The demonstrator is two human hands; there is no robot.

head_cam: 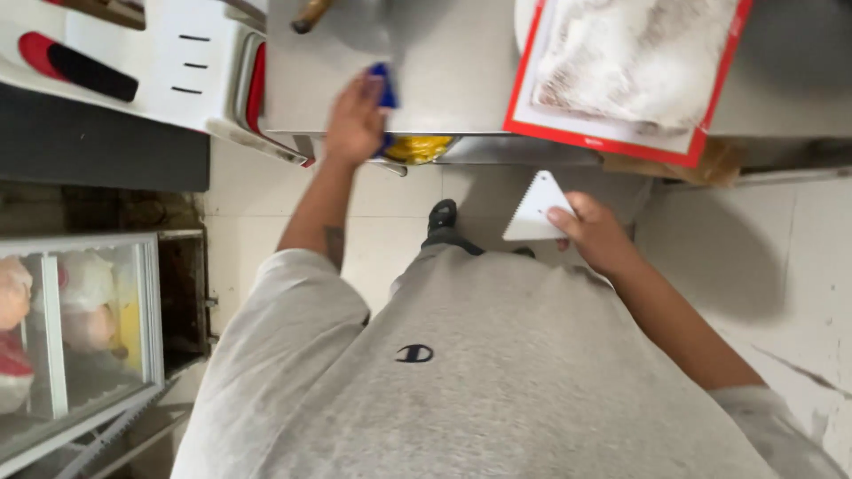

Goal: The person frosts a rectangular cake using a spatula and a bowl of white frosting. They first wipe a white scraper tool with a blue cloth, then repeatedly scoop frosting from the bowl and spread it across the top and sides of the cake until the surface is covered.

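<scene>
At the far left we pass a glass-fronted case [80, 328] with wrapped goods inside, then a white plastic crate [177, 62] beside the steel counter [444, 71]. Our left hand [355, 120] presses flat on the counter's front edge, fingers closed over a blue cloth [383, 89], with a yellow cloth [417, 147] bunched just under the lip below it. To wipe well, we judge it best to keep the palm flat, work along the edge in overlapping strokes, and steer clear of the red-rimmed tray [621, 66] holding a pale powdery mass, so nothing gets dragged into it. Further right, our right hand [593, 232] pinches a white toothed scraper [535, 208] by its corner, held off the counter above the tiled floor [763, 248]. We should keep the scraper low and still, its teeth turned away from the tray while the cloth does its work.
</scene>
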